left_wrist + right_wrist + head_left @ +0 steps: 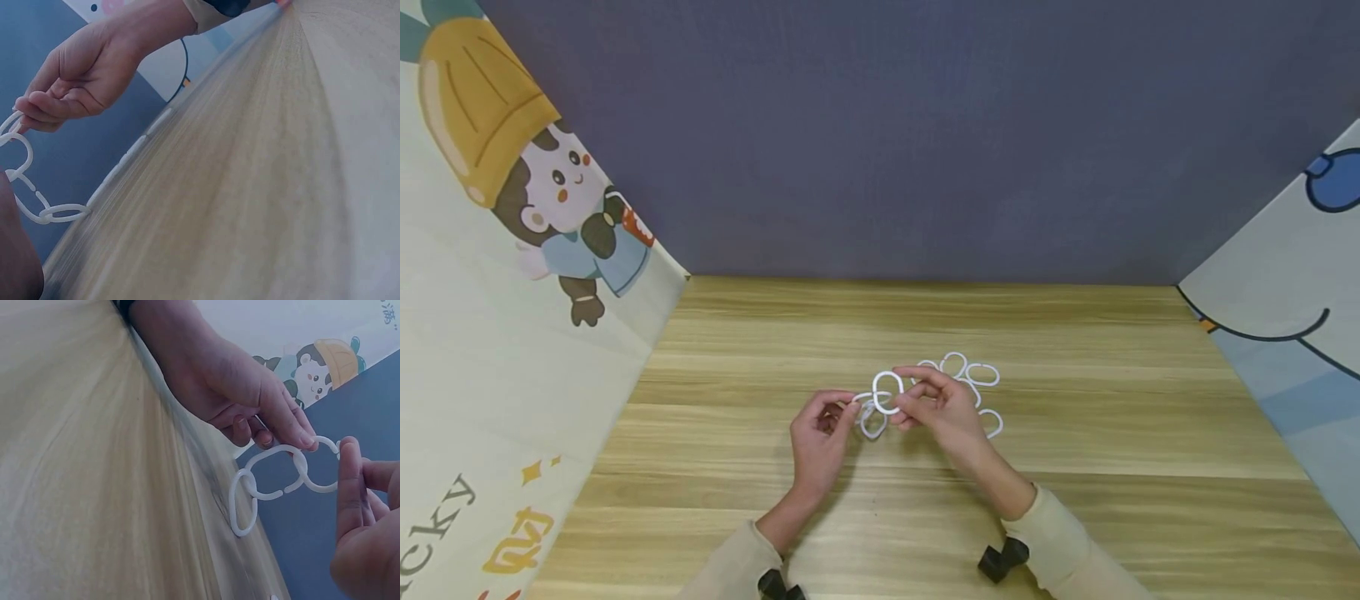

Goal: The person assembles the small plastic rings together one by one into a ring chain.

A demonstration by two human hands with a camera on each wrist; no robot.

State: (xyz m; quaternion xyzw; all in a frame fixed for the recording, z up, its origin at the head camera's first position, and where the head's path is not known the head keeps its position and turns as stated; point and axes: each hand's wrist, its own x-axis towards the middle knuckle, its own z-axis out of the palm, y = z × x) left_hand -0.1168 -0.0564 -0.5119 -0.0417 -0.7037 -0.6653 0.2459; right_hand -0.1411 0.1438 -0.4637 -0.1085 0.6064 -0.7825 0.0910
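White oval plastic links, each with a small gap, form a short chain [273, 447] between the two hands, low over the table. My left hand [821, 437] pinches one link of it between thumb and fingertips. My right hand [946, 414] pinches the upright oval link [887, 374] by its right side, thumb against index finger. In the right wrist view this link is hooked through the one at the left hand's [228, 381] fingertips. The lower end link [67, 217] dangles close to the tabletop in the left wrist view.
Several loose white links [982, 364] lie on the wood-grain table [760, 333] behind and beside the right hand, partly hidden by it. A dark blue panel [880, 150] rises at the back. Printed side panels [602, 375] flank the table. Black devices [1003, 560] sit at both cuffs.
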